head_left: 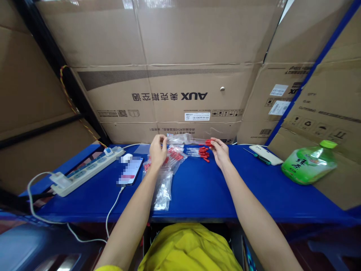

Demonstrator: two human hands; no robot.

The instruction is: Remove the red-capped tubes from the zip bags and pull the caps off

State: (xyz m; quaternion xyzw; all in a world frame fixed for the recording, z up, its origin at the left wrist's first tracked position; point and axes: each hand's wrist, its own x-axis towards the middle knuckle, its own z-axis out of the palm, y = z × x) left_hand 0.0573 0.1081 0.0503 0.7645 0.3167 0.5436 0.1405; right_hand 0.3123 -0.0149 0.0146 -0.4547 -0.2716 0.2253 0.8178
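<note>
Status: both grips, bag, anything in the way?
Left grip pinching clear bag. Right grip holding red-ended sticks. Loose sticks and other bags on table; no obstruction seen.

Straight beyond the fingers [216, 143] stands a wall of brown cardboard [169, 45] with AUX lettering upside down, pale light glinting along its upper edge. To their left, a black metal post [46, 49] slants in front of a plain left cardboard panel [25, 86]; to their right, a blue metal upright [322, 56] borders a printed right cardboard panel [338, 86]. A smooth blue tabletop [197, 192] spreads beneath the fingers and out to both sides.
</note>
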